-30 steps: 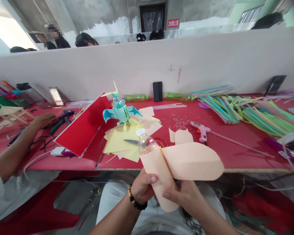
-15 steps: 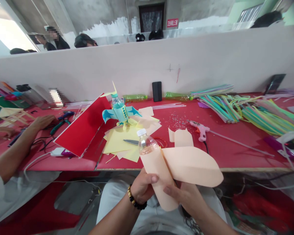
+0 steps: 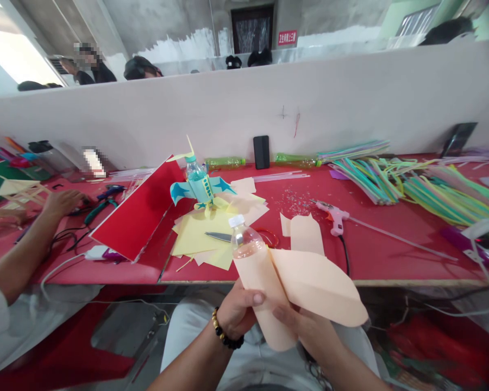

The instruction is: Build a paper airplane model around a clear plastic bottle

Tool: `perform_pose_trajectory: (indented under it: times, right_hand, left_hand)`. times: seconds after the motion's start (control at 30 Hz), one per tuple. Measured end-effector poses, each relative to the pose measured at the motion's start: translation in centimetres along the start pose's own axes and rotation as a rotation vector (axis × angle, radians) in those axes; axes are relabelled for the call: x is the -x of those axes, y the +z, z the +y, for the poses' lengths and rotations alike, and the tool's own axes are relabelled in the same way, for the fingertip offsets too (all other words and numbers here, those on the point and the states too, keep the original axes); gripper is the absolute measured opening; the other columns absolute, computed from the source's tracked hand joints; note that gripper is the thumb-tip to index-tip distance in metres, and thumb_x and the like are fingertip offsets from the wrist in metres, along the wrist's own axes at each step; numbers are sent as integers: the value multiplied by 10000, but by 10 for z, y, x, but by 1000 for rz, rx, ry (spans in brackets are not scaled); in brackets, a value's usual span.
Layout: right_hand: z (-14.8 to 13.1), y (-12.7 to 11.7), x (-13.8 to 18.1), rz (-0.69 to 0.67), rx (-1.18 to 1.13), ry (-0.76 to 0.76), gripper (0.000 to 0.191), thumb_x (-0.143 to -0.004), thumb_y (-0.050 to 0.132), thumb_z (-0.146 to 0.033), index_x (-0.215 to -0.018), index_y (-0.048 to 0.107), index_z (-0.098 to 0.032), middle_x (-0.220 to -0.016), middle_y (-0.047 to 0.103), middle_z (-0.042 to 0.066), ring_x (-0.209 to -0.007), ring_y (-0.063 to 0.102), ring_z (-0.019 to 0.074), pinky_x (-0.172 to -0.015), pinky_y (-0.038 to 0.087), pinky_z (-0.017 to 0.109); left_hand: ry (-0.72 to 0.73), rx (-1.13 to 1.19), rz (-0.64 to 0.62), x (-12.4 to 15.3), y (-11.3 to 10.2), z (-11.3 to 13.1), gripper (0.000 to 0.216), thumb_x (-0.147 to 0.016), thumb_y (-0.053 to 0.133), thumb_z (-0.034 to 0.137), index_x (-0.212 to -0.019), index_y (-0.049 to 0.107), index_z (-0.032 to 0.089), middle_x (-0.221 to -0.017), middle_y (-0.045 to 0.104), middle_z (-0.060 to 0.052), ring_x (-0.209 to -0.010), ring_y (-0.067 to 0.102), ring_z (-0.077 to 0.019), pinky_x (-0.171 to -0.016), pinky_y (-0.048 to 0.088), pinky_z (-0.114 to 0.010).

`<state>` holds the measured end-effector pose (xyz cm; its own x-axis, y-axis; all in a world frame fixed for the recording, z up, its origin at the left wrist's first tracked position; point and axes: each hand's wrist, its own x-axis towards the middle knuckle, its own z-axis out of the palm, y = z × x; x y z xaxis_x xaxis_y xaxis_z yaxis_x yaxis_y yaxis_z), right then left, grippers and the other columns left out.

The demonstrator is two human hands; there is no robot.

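Note:
A clear plastic bottle (image 3: 246, 239) with a white cap, wrapped in peach paper, is tilted over my lap at the table edge. My left hand (image 3: 241, 307) grips its left side, thumb across the front. My right hand (image 3: 305, 326) clasps the lower right side, its thumb on the paper and its other fingers hidden behind. A peach paper wing (image 3: 321, 279) juts from the bottle's right side, above my right hand. Beyond the bottle, scissors (image 3: 218, 237) lie partly hidden on yellow paper sheets (image 3: 195, 228). Peach paper offcuts (image 3: 305, 231) lie behind the wing.
A pink glue gun (image 3: 333, 214) rests on the red table (image 3: 375, 233). A blue bottle plane (image 3: 199, 187) stands behind the papers, beside a leaning red board (image 3: 140, 212). Coloured pipe cleaners (image 3: 367, 179) are heaped at right. A co-worker's hand (image 3: 65, 202) is at left.
The paper wing has tipped downward, its far end now lower and nearer my right wrist. Both hands keep their hold on the bottle. The co-worker's hand at left has shifted slightly.

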<state>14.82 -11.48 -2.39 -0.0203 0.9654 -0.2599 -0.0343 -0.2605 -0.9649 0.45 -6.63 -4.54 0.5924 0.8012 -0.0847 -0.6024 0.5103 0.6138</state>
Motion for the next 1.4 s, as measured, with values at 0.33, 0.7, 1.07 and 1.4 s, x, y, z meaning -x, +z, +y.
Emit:
perform_pose_trajectory:
  times: [0.33, 0.7, 1.07, 1.4]
  right_hand:
    - [-1, 4, 0, 53, -29, -20, 672, -621, 722, -617, -1162, 665, -220, -1201, 658, 105, -1201, 539, 322, -1036, 436, 426]
    - [10, -7, -14, -20, -87, -69, 712, -643, 733, -573, -1226, 620, -181, -1143, 683, 138, -1171, 545, 342, -1045, 373, 486]
    - [8, -2, -17, -165, -367, -119, 571, -723, 739, -398, -1241, 593, -208, -1158, 677, 126, -1112, 593, 299, -921, 482, 427]
    - [33, -16, -27, 232, -237, -103, 321, -765, 666, -488, -710, 676, -171, -698, 681, 32, -742, 619, 200, -728, 488, 299]
  left_hand:
    - [-10, 0, -15, 1, -2, 1, 652, -593, 790, 241, -1197, 583, 107, -1007, 713, -144, -1001, 643, -325, -895, 482, -413]
    - [-13, 25, 27, 0, 1, 3, 634, -614, 782, 253, -1197, 583, 103, -941, 727, -129, -911, 674, -290, -862, 494, -383]
    - [-4, 91, 124, 1, -2, 0, 460, -652, 759, 275, -1063, 657, 95, -899, 731, -122, -928, 668, -293, -891, 485, -394]
    - [-29, 154, 174, 2, -5, -1, 365, -658, 756, 281, -959, 683, 88, -875, 735, -130, -1010, 642, -319, -978, 427, -440]
